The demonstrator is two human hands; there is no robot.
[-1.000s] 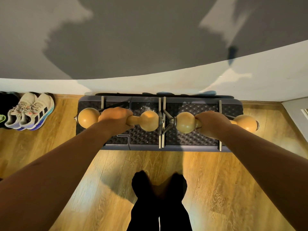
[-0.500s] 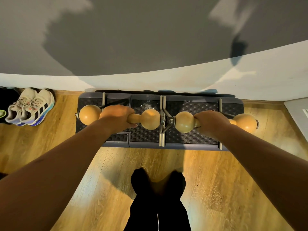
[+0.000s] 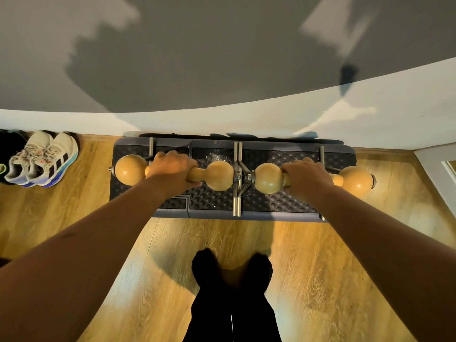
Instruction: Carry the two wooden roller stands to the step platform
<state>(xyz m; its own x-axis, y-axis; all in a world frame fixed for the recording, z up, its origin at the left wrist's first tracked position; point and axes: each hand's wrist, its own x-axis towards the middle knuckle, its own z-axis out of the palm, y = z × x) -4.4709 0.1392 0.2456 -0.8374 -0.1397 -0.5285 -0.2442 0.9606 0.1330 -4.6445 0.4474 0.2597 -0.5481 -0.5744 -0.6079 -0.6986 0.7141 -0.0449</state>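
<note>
Two wooden roller stands lie end to end over the dark studded step platform (image 3: 276, 201) by the wall. The left roller stand (image 3: 219, 178) has round wooden bulbs at both ends and metal feet; my left hand (image 3: 170, 169) is wrapped around its thin middle. The right roller stand (image 3: 269, 178) is the same shape, and my right hand (image 3: 306, 178) grips its middle. The metal frames of the two stands meet at the platform's centre. Whether the feet rest on the platform I cannot tell.
A pair of grey sneakers (image 3: 42, 159) sits on the wooden floor left of the platform, with a dark shoe beside it. The grey-and-white wall runs right behind the platform. My feet in black socks (image 3: 232, 272) stand on the floor in front. A white door frame (image 3: 436, 174) is at right.
Both hands have kept their grip on the rollers. The stands have held almost the same place over the platform, with only a slight shift of the view.
</note>
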